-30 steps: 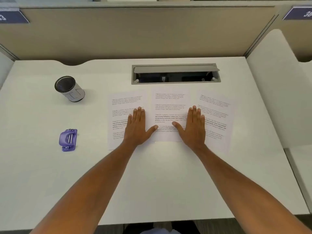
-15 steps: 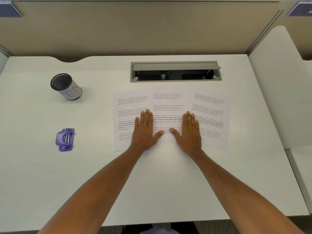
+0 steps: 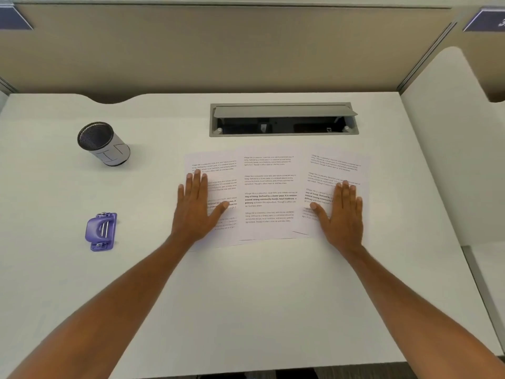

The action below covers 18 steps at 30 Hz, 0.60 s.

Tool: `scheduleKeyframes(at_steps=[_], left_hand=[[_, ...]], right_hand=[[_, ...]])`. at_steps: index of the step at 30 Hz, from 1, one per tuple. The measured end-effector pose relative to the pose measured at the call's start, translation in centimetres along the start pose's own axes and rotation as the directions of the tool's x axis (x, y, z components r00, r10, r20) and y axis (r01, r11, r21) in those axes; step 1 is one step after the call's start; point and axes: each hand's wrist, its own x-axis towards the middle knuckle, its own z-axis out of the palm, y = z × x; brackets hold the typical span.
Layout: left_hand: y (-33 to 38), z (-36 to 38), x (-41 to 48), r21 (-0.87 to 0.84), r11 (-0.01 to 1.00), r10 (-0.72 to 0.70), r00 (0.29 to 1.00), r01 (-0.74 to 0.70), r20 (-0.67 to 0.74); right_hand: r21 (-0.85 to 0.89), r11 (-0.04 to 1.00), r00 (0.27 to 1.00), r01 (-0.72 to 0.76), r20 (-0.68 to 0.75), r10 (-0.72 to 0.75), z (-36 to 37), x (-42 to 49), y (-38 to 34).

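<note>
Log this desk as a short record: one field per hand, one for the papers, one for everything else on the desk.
left hand: flat, fingers straight, pressing on the left sheet
right hand: flat, fingers straight, pressing on the right sheet
papers: three printed sheets side by side; middle sheet untouched
other items: purple hole punch and mesh cup at the left, open cable hatch behind the papers
surface: white desk

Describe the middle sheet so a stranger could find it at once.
On the white desk, look in front of the grey cable hatch, where three printed sheets lie side by side. The middle sheet is the only one with no hand resting on it.
</note>
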Motion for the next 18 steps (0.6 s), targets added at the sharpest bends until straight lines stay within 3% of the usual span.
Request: scheduleKeyframes(at_steps=[5, 18], left_hand=[[-1.0, 1.1, -0.2, -0.011, 1.0, 0.006, 0.997, -0.005, 0.073], [4.4, 4.0, 0.5, -0.044, 0.994, 0.101, 0.994, -0.099, 0.043]], right_hand=[[-0.046, 0.998, 0.998, 0.033, 0.049, -0.031, 0.3, 0.3, 0.5], [-0.065, 0.976, 0.976, 0.21, 0.07, -0.206, 1.7, 0.2, -3.2]])
